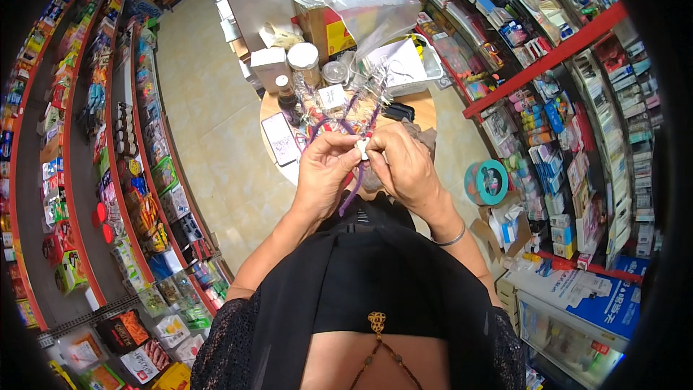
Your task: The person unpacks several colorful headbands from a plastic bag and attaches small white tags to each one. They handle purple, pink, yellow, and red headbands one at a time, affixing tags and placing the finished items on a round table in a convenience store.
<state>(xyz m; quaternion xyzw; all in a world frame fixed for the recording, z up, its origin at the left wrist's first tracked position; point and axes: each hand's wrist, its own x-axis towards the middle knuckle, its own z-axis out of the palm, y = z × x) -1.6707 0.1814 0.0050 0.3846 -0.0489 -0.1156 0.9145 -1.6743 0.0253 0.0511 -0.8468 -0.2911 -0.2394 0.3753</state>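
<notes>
My left hand (325, 171) and my right hand (408, 167) meet over the near edge of a round wooden table (427, 110). Both are closed, with fingertips pinching a small white piece (362, 148) between them. A purple fuzzy stem (351, 195) hangs below the fingers; whether it joins the white piece I cannot tell. Just beyond my hands lies a tangle of silvery and purple tinsel stems (354, 110), with a small white card (332, 97) in it. A phone with a lit white screen (280, 137) is left of my left hand.
Behind the tinsel stand a white-lidded jar (303, 56), a dark bottle (286, 95), a white box (270, 67) and a carton under clear plastic (372, 3). A black object (398, 111) lies at right. Stocked shelves (119, 173) flank me; a teal tape-like ring (491, 182) is low right.
</notes>
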